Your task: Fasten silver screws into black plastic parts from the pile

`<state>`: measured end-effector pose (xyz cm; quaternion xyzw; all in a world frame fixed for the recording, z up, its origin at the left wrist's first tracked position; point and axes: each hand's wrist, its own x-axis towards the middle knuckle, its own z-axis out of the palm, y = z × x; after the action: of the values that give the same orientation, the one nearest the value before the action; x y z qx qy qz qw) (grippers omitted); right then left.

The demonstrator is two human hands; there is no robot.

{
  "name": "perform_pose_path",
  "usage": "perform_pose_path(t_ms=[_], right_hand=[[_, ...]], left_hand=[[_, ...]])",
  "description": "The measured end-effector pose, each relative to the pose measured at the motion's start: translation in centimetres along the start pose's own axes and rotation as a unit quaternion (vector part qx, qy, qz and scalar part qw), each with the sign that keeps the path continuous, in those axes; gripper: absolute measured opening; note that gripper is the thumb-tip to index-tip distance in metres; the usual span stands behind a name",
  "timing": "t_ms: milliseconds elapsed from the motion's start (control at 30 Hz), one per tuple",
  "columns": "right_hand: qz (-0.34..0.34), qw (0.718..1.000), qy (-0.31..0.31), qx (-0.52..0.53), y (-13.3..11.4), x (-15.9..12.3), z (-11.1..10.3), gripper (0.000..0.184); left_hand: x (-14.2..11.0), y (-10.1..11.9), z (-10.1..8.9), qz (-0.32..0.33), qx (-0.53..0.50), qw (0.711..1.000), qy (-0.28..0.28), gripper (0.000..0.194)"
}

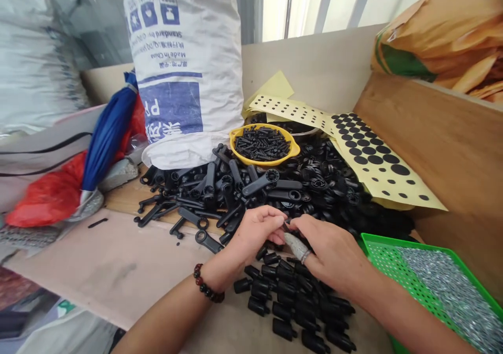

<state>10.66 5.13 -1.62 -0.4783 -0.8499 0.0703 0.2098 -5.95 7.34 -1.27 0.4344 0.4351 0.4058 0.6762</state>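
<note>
Head view: left hand (pixel 257 231) and right hand (pixel 332 249) pinch a small, mostly hidden dark piece (pixel 287 224).
It sits between fingertips, beyond black knobs (pixel 283 329); the green basket (pixel 383 265), right, seems placed for easy reach.

Left grip (pixel 260 226) and right grip (pixel 329 246) apparently pinch a small dark piece (pixel 286 226).

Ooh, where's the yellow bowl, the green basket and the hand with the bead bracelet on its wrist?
Yellow bowl (pixel 294 149): head view, on its right-hand rim.
Green basket (pixel 387 272): head view, on a bare part with holes.
Left hand (pixel 256 229): head view, on its middle.
</note>
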Motion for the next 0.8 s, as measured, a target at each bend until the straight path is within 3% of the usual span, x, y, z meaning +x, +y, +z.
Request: perform_pose_path(t_ms=[167,300,400,467,533,633,700,733,800], right_hand=[[-0.076,0.994,0.046,-0.066,0.4,-1.1,0.0,0.020],[-0.076,0.994,0.058,-0.048,0.2,-1.1,-0.1,0.019],[-0.076,0.994,0.073,-0.032,0.0,-1.2,-0.3,0.019],[-0.063,0.995,0.065,-0.029,0.2,-1.7,-0.7,0.019],[-0.031,0.998,0.047,-0.020,0.6,-2.4,-1.1,0.020],[0.010,1.000,0.024,0.015,1.3,-4.0,-1.7,0.022],[0.008,0.999,0.018,0.033,1.6,-4.9,-1.9,0.021],[0.004,0.999,0.014,0.038,1.7,-5.3,-1.9,0.020],[0.006,0.999,0.008,0.047,1.7,-5.9,-1.8,0.020]], left_hand=[[-0.4,-0.3,0.3,0.001,-0.058,0.998,0.012,0.034],[-0.8,-0.6,0.8,0.001,-0.043,0.999,0.017,0.033],[-1.1,-0.7,0.4,0.016,0.018,1.000,0.003,0.027],[-1.4,-0.6,-0.5,0.052,0.140,0.989,-0.014,0.021],[-1.8,-0.6,-1.7,0.115,0.328,0.937,-0.029,0.014],[-2.6,-1.0,-3.4,0.171,0.601,0.777,-0.079,0.011],[-3.1,-1.4,-4.0,0.168,0.700,0.685,-0.114,0.013],[-3.3,-1.7,-4.0,0.167,0.727,0.654,-0.122,0.014],[-3.6,-2.0,-3.8,0.173,0.755,0.620,-0.126,0.018]])
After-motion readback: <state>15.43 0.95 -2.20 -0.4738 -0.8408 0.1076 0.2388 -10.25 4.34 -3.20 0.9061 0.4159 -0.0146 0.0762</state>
